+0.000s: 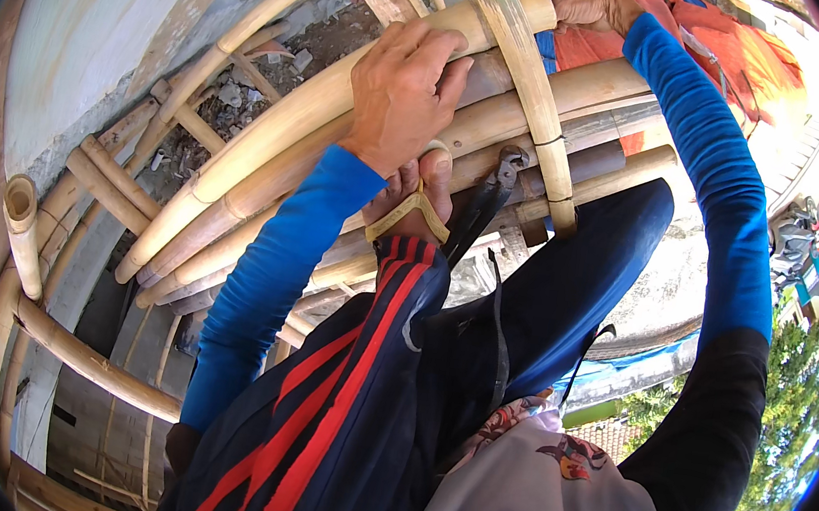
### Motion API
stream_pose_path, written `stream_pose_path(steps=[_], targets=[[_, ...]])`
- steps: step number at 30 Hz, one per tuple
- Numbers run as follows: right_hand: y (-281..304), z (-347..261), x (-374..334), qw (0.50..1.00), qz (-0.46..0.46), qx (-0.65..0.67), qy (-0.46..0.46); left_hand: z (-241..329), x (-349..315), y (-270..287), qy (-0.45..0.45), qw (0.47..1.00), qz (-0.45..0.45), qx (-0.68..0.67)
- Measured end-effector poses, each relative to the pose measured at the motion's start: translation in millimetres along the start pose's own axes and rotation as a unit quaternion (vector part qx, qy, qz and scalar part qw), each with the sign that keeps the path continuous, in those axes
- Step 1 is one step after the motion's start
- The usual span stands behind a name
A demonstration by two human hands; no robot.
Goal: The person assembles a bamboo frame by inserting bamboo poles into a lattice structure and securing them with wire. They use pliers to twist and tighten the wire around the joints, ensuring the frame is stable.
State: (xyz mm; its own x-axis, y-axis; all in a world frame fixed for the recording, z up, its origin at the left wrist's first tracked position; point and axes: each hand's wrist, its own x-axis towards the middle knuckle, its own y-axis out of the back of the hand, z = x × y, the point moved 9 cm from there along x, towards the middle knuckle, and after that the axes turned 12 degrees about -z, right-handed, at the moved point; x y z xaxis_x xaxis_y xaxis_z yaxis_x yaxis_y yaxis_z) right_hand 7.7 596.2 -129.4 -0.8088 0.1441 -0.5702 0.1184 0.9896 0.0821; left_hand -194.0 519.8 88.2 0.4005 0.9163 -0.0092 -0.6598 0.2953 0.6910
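A thick pale bamboo pole (278, 125) slants from the lower left to the top right, the uppermost of several side by side. Fingers curled over it, my left hand (406, 96) grips the pole just above my foot (435, 171), which wears a tan-strapped sandal. At the pole's far right end, my right hand (595, 6) is closed around the cut tip; some of its fingers are hidden. Between the hands a flat split-bamboo crosspiece (528, 73) lies over the poles. Beside my foot is a dark metal tool with pincer-like jaws (509, 164).
More bamboo framing (99, 363) extends left and below, with open gaps between its members. A pale wall (103, 34) rises at left, and rubble (236, 98) shows beneath the poles. Orange sheeting (749, 67) lies at the top right. A tree (798, 406) stands beyond the right edge.
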Motion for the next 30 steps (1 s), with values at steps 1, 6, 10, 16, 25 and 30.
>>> stream_pose_path(steps=[1, 6, 10, 16, 25, 30], targets=[[0, 0, 0, 1.000, 0.000, -0.001, -0.001, 0, 0, 1, -0.005, 1.000, 0.001, 0.003], [0, -1, 3, 1.000, 0.002, -0.006, -0.003, 3, 1, 2, -0.013, 1.000, -0.003, 0.011], [0, 1, 2, 1.000, 0.011, -0.012, -0.008, 6, 2, 3, -0.017, 1.000, -0.006, 0.013], [3, -1, 3, 1.000, 0.020, -0.020, -0.007, 5, 1, 4, -0.016, 1.000, -0.015, 0.014], [47, -17, -44, 0.977, 0.164, -0.108, -0.079, 2, 2, 6, 0.001, 0.999, -0.028, -0.042], [108, -113, -185, 0.882, 0.467, -0.021, -0.060, 6, 10, 22, 0.123, 0.967, -0.064, -0.214]])
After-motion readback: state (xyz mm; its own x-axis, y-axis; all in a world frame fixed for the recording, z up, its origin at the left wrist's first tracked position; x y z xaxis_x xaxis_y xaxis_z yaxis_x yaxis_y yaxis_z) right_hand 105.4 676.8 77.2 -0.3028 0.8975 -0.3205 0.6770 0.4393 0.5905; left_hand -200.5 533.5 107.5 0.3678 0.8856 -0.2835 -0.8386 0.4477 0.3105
